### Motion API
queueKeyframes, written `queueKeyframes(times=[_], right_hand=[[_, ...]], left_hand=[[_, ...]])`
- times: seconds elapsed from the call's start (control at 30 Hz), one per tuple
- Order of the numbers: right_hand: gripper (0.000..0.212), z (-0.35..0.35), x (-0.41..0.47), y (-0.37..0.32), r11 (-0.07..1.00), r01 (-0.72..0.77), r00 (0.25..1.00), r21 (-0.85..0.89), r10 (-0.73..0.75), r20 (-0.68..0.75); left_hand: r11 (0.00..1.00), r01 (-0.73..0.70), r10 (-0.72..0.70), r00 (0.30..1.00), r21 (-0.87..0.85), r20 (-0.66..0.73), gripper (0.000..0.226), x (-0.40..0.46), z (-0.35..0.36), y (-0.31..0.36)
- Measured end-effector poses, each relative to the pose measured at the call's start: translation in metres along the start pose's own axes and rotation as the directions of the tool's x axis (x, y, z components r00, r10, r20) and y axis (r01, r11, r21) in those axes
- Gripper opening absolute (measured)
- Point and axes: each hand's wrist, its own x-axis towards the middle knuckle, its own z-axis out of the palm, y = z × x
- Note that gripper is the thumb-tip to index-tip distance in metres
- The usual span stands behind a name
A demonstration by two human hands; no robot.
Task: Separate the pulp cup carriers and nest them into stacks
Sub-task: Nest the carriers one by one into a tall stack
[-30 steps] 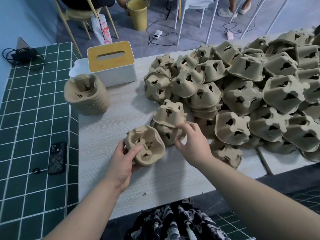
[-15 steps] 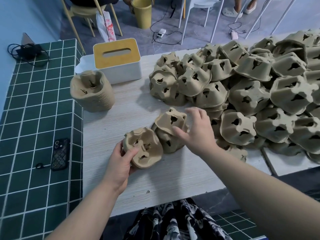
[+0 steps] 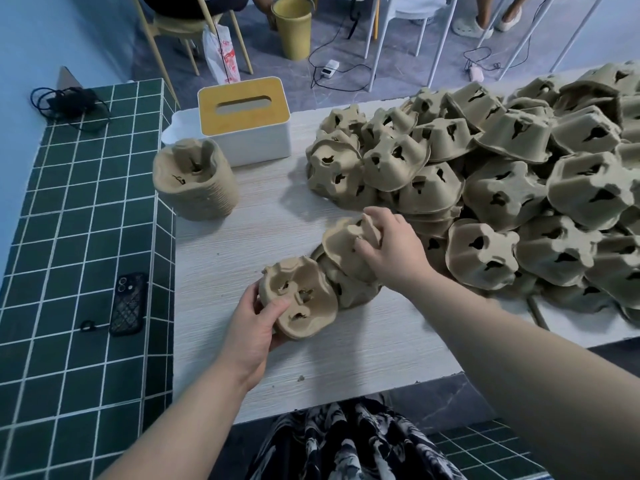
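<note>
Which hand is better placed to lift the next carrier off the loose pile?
The right hand: its fingers already curl over the top carrier beside the pile. The left hand is busy holding the small nested stack.

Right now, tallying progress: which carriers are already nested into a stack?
The tall stack standing alone beside the tissue box, apart from the loose pile.
</note>
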Motion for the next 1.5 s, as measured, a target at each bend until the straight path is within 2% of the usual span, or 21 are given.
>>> queueKeyframes(times=[0.13, 0.23, 0.53, 0.77, 0.9, 0.97, 1.13, 1.2, 1.33, 1.5], right_hand=[[0.057, -0.012, -0.018, 0.0, 0.988, 0.009, 0.99, 0.155, 0.013, -0.14], [0.048, -0.012, -0.035, 0.002, 0.976, -0.012, 0.976, 0.217, 0.058, -0.211], [0.028, -0.012, -0.073, 0.013, 0.942, -0.01, 0.984, 0.335, 0.068, -0.163], [0.024, -0.026, -0.082, 0.007, 0.877, 0.045, 0.948, 0.479, 0.114, -0.298], [0.019, -0.026, -0.087, -0.001, 0.852, 0.047, 0.969, 0.522, 0.087, -0.23], [0.023, -0.027, -0.089, -0.004, 0.841, 0.006, 0.973, 0.541, 0.12, -0.198], [0.039, -0.033, -0.085, -0.005, 0.761, -0.131, 0.944, 0.635, 0.291, -0.154], [0.048, -0.034, -0.082, -0.004, 0.733, -0.174, 0.933, 0.657, 0.336, -0.128], [0.043, -0.035, -0.078, -0.001, 0.768, -0.213, 0.925, 0.604, 0.358, -0.129], [0.038, -0.036, -0.078, 0.004, 0.816, -0.18, 0.95, 0.549, 0.289, -0.119]], left_hand=[[1.0, 0.001, -0.001, 1.0, 0.015, 0.013, 0.033, -0.003, 0.0, -0.002], [1.0, 0.009, -0.01, 0.999, 0.018, 0.032, 0.032, -0.007, 0.004, -0.005], [1.0, -0.003, 0.002, 0.999, 0.012, 0.054, 0.03, -0.009, 0.019, -0.005], [1.0, -0.019, 0.019, 0.997, 0.006, 0.08, 0.03, -0.015, 0.028, -0.003], [0.998, -0.063, 0.063, 0.992, -0.001, 0.112, 0.047, -0.02, 0.034, -0.001], [0.995, -0.096, 0.094, 0.99, 0.01, 0.109, 0.056, -0.021, 0.037, 0.001], [0.986, -0.166, 0.167, 0.984, -0.015, 0.068, 0.047, -0.02, 0.037, 0.003], [0.981, -0.194, 0.194, 0.979, -0.003, 0.062, 0.05, -0.019, 0.036, 0.002], [0.978, -0.207, 0.206, 0.976, 0.009, 0.065, 0.06, -0.017, 0.037, 0.002], [0.982, -0.189, 0.19, 0.979, -0.011, 0.072, 0.059, -0.014, 0.038, 0.004]])
